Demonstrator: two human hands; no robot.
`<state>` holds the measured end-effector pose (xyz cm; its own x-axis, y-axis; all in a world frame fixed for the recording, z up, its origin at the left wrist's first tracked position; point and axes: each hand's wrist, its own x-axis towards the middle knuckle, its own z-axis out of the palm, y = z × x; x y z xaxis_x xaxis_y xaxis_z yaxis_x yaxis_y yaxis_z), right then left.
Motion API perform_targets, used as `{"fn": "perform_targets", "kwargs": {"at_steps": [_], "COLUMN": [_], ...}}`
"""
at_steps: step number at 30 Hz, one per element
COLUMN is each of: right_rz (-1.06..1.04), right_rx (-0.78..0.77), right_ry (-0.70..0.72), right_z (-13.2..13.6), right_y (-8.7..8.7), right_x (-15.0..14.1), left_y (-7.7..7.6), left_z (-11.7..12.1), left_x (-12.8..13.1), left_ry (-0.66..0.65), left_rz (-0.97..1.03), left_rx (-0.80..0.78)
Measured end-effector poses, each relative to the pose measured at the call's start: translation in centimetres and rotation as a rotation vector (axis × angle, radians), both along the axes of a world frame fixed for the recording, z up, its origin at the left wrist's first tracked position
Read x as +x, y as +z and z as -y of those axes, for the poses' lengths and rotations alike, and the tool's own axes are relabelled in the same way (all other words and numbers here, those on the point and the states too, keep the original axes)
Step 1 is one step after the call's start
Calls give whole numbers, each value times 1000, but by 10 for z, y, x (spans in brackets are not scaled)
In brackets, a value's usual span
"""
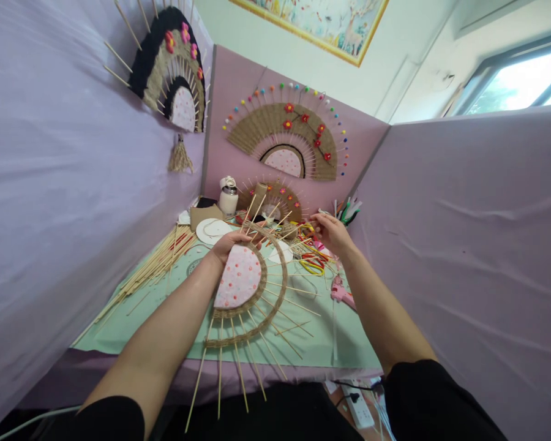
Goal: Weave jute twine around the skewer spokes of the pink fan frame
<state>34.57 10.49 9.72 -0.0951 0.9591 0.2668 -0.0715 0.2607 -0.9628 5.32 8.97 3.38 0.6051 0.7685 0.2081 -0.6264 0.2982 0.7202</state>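
A half-made fan [250, 294] lies on the green mat [119, 324]: a pink dotted half-disc, two bands of woven jute and several wooden sticks fanning outward. My left hand [229, 243] rests closed on the top edge of the pink half-disc, gripping the fan. Farther right, my right hand [329, 233] pinches a thin strand of jute cord [298, 240] that runs to the fan's upper rim. Both forearms stretch forward over the mat.
A bundle of wooden sticks [158, 263] lies at the mat's left. A pink glue gun [341, 293], coloured cords [313, 260], a white plate [212, 231] and a jar [228, 197] sit around. Finished fans [288, 139] hang on the purple partition walls. A power strip [358, 405] lies below.
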Motion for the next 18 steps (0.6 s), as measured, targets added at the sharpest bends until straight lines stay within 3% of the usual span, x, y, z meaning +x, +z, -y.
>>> {"fn": "perform_targets", "kwargs": {"at_steps": [6, 14, 18], "right_rz": [-18, -113, -92], "right_rx": [-84, -238, -322], "right_ry": [1, 139, 250], "right_z": [12, 31, 39], "right_y": [-25, -60, -69], "right_x": [3, -11, -19], "left_y": [3, 1, 3], "left_z": [2, -7, -5], "left_x": [-1, -5, -6], "left_ry": [32, 107, 132], "left_rz": [9, 9, 19], "left_rx": [-4, 5, -7]}}
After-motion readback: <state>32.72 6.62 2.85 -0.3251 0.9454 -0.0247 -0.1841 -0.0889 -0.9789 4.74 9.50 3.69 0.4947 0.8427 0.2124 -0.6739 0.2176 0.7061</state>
